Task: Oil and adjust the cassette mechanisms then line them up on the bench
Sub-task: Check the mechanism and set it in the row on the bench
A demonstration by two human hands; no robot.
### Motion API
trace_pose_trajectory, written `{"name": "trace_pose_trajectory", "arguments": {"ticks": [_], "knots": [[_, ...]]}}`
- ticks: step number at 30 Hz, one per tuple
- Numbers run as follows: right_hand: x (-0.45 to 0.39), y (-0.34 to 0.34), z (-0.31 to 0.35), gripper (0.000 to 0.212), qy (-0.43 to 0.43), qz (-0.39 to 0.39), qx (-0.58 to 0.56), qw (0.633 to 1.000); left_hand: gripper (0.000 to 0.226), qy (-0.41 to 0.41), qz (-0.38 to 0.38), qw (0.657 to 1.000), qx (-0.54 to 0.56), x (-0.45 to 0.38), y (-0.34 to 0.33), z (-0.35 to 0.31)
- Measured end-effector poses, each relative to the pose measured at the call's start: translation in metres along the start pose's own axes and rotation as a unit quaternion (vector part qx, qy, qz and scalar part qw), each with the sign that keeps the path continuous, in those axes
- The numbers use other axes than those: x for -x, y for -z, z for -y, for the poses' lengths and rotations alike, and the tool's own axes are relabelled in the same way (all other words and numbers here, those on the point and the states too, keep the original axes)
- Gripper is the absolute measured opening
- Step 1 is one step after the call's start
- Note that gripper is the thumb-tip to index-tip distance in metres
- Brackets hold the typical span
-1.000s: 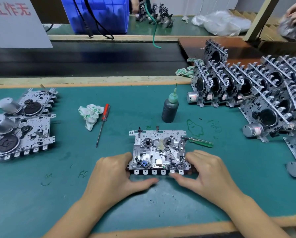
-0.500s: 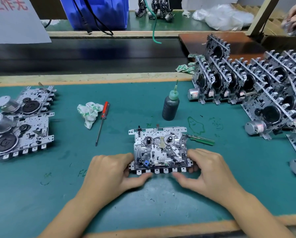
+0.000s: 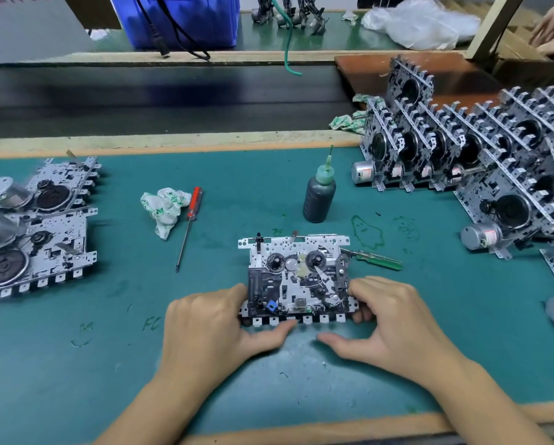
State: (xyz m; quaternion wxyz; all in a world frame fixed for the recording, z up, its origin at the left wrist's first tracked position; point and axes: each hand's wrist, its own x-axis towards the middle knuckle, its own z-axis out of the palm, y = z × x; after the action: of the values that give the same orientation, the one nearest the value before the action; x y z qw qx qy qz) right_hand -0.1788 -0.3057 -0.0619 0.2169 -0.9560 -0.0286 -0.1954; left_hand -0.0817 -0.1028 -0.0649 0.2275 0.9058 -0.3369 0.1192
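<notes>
On the green bench point(image 3: 76, 364) the cassette mechanism point(image 3: 296, 277) lies flat at centre front, the left hand point(image 3: 211, 326) gripping its left edge with thumb on the key row and the right hand point(image 3: 394, 319) curled round its right edge, thumb clear; judged step is adjustment, best done holding the frame square and steady (spindles untouched). Finished units point(image 3: 481, 155) stand in rows to the right, two more mechanisms point(image 3: 34, 232) lie left; oil bottle point(image 3: 319, 195), red screwdriver point(image 3: 189, 224), green screwdriver point(image 3: 376, 259) touching the frame's right corner, and rag point(image 3: 163, 208) crowd nearby.
</notes>
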Motion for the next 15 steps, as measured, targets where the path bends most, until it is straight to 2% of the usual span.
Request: {"name": "trace_pose_trajectory", "arguments": {"ticks": [11, 15], "knots": [[0.0004, -0.0044, 0.004, 0.042, -0.02, -0.018, 0.042, 0.999, 0.073, -0.028, 0.053, 0.997, 0.042, -0.0042, 0.004, 0.0076], [0.0009, -0.0024, 0.0032, 0.051, -0.025, -0.005, 0.032, 0.999, 0.072, -0.038, 0.057, 0.996, 0.05, -0.0039, 0.0048, 0.0079]]}}
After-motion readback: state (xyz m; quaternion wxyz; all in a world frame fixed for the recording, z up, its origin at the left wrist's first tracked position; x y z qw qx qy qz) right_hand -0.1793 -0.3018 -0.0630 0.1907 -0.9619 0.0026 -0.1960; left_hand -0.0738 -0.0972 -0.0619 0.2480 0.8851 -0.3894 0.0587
